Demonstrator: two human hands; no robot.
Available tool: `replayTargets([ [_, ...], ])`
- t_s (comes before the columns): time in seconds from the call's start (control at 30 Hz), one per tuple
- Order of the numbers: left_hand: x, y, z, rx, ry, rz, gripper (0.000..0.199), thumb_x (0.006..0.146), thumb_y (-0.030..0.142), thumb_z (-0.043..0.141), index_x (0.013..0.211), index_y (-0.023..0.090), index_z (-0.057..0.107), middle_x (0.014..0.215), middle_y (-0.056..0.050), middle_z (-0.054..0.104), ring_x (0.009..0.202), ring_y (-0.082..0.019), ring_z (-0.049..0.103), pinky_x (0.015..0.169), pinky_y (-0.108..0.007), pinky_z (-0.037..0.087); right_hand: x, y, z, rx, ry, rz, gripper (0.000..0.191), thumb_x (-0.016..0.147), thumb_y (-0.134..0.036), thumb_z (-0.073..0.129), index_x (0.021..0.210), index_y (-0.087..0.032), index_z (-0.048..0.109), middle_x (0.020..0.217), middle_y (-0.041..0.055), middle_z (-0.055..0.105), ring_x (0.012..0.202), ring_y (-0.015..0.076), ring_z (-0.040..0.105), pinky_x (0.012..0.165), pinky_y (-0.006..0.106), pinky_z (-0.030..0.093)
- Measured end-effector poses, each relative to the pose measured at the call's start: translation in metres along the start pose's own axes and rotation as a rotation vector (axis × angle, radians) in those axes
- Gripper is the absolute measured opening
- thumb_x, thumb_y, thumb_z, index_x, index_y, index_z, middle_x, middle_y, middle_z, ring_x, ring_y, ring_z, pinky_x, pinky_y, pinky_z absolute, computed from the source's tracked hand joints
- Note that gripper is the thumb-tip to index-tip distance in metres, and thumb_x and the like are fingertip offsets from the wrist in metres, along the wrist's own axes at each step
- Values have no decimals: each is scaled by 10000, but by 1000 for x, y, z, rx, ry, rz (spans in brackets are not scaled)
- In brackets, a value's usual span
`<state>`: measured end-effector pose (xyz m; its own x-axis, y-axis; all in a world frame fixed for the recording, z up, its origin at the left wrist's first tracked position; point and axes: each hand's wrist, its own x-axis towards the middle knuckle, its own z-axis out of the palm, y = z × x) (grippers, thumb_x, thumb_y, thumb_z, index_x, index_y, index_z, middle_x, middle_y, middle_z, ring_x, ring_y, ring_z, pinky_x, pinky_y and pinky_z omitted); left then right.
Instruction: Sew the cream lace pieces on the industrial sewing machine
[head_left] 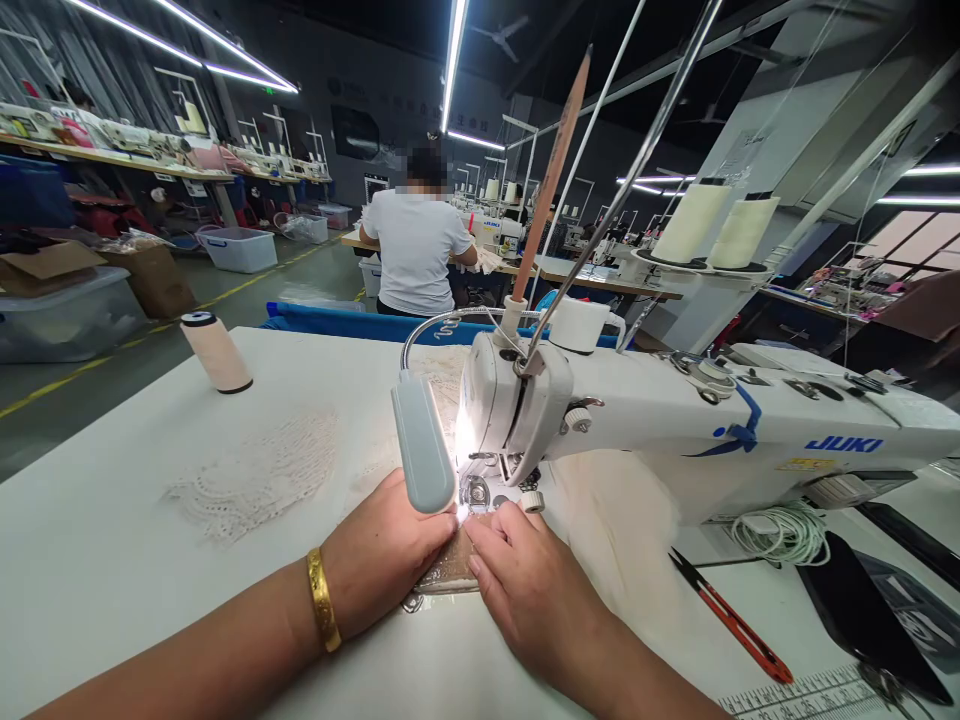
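Resting just below the needle area of the white sewing machine (615, 390), which extends from twelve to three o'clock, my left hand (390, 545) and my right hand (529, 570) are half curled with fingertips near to each other, but I cannot tell if they pinch any cloth. The pale cloth (615, 540) lies at about three o'clock from my right hand, under the machine arm, and the lace piece (262, 470) is at ten o'clock from my left.
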<state>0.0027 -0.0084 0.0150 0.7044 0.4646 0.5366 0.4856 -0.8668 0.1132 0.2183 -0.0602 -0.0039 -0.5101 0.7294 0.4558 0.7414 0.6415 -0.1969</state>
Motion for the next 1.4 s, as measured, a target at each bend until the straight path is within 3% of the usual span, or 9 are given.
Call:
replayTargets([
  [0.2, -6, -8, 14, 27, 57, -12, 321, 1032, 116, 466, 796, 212, 661, 826, -46, 694, 821, -222, 649, 835, -390, 550, 1, 3, 2, -29, 1, 23, 223, 989, -70, 536, 1116, -187, 677, 865, 46, 567, 722, 230, 479, 607, 329, 394],
  [0.33, -6, -8, 13, 26, 13, -5, 298, 1044, 132, 470, 856, 217, 684, 857, -46, 706, 848, -225, 656, 820, -380, 541, -2, 3, 2, -36, -3, 22, 237, 995, -79, 534, 1152, -188, 675, 866, 48, 572, 731, 237, 498, 599, 334, 400],
  [0.5, -3, -9, 16, 37, 69, -39, 316, 1035, 142, 465, 781, 211, 640, 827, -41, 690, 791, -211, 623, 760, -357, 519, -2, 4, 3, -49, -20, 21, 223, 998, -82, 530, 1129, -195, 672, 870, 47, 577, 730, 239, 502, 615, 342, 416],
  [0.83, -9, -12, 23, 41, 57, -41, 301, 1026, 136, 481, 773, 209, 628, 841, -39, 693, 833, -217, 618, 782, -360, 498, -3, 3, 0, -26, -25, 5, 263, 1024, -69, 467, 1157, -189, 659, 892, 52, 601, 736, 233, 521, 700, 368, 505],
  [1.0, -7, -10, 18, 33, 28, -14, 277, 1025, 124, 502, 813, 215, 655, 847, -44, 706, 842, -230, 639, 804, -379, 501, -3, 2, -2, 8, -6, -5, 300, 1033, -60, 462, 1243, -193, 630, 937, 60, 641, 760, 229, 562, 730, 374, 534],
  [1.2, -5, -8, 5, 23, -46, -18, 267, 1012, 65, 515, 860, 217, 674, 871, -34, 722, 867, -224, 661, 823, -367, 488, -4, 6, -4, 81, -12, 16, 239, 1066, -74, 447, 1144, -209, 628, 905, 37, 626, 758, 220, 583, 739, 376, 541],
  [1.4, -2, -10, 9, 37, -52, -45, 259, 957, 26, 529, 795, 206, 620, 845, -22, 725, 833, -217, 657, 805, -366, 469, -8, 12, -5, 66, 80, 87, 239, 1097, -167, 429, 1222, -228, 623, 930, 57, 641, 809, 253, 610, 686, 372, 550],
])
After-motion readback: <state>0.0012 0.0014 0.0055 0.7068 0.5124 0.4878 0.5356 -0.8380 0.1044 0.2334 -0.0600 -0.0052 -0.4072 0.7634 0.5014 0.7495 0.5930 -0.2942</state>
